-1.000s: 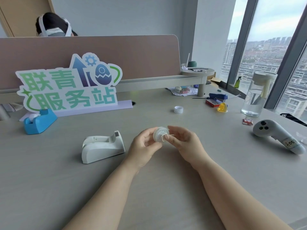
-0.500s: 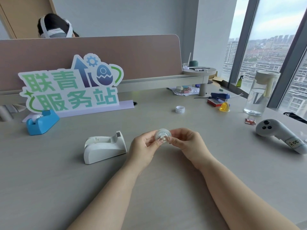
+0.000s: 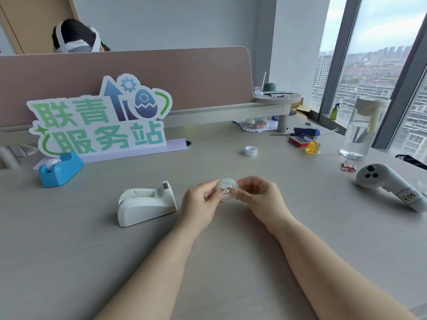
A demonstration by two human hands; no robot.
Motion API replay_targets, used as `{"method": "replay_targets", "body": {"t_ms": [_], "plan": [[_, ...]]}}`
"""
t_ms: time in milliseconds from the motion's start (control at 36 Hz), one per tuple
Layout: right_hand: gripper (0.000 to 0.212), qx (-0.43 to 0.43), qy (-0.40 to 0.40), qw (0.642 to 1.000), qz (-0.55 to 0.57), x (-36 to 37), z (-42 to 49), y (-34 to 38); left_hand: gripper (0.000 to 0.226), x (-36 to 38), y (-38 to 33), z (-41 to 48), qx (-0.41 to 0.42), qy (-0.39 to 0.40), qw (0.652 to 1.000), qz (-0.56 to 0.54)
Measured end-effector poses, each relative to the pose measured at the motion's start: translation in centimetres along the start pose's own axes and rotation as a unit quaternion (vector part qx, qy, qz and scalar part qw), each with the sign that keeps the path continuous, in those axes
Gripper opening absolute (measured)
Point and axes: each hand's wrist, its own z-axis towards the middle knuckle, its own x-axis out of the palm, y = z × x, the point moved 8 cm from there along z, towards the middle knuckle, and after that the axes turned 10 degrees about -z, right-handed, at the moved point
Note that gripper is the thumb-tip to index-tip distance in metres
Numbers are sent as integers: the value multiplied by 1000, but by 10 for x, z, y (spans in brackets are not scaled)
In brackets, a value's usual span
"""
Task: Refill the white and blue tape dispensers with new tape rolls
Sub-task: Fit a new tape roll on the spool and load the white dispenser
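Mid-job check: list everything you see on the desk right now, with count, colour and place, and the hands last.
white plastic tape dispenser: 1, white, desk centre-left, roll slot empty
blue plastic tape dispenser: 1, blue, far left, holds a whitish roll
small white tape roll: 1, white, lying alone mid-desk
clear tape roll: 1, transparent, held between both hands
green-lettered standing sign: 1, green and blue, behind blue dispenser
blue stapler: 1, right rear
yellow jelly cup: 1, beside stapler
clear glass water pitcher: 1, right, near window
white handheld controller: 1, right edge
small red packet: 1, left of controller
left hand: fingers pinching the clear roll
right hand: fingers pinching the clear roll
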Motion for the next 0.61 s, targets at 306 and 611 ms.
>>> {"method": "replay_targets", "body": {"t_ms": [306,611], "plan": [[19,3,83,995,52,5,-7,7,15,-5,4,-1,-34,10,996,-81],[24,10,80,994,69,4,-9,8,16,-4,0,-1,-15,4,997,-74]]}}
